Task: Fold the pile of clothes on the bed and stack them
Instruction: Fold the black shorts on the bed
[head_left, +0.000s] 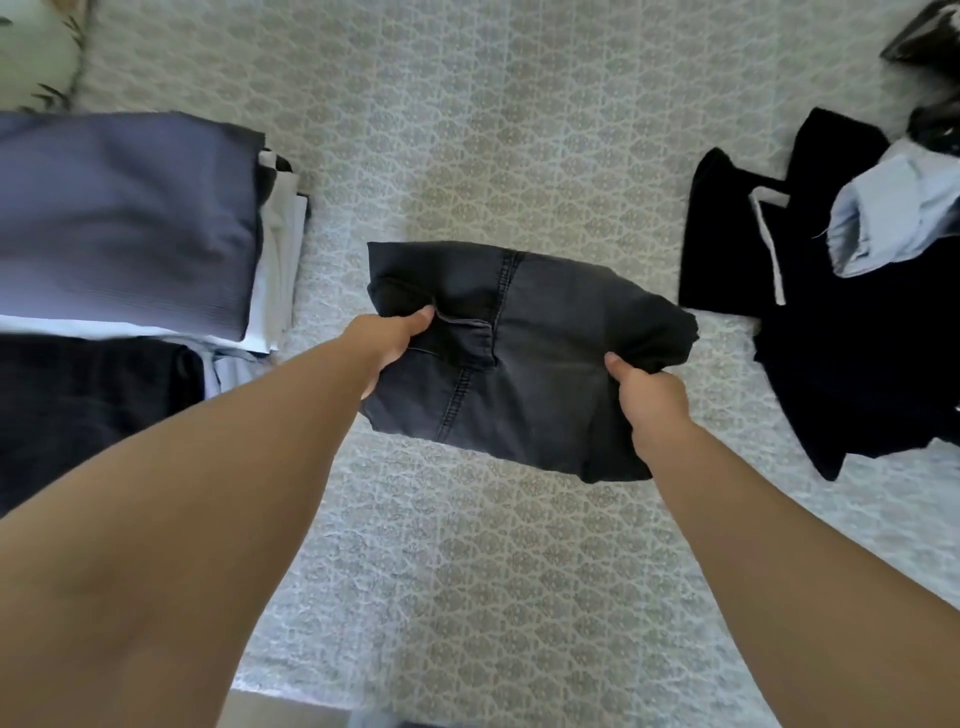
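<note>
Bed (519, 130): both hands grip folded jeans (540, 338) (dark).

Leaf-print pillow (39, 49) at the far left corner of the patterned bedspread (519, 130).

Open bedspread (467, 130) mid-bed, folded stack (124, 218) blocking left, unfolded clothes pile (841, 332) blocking right

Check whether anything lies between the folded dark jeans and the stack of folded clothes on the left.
Nothing visible does. The left hand and right hand grip the folded jeans over the bedspread; only bare bedspread separates them from the folded stack, topped by a blue-grey garment.
</note>
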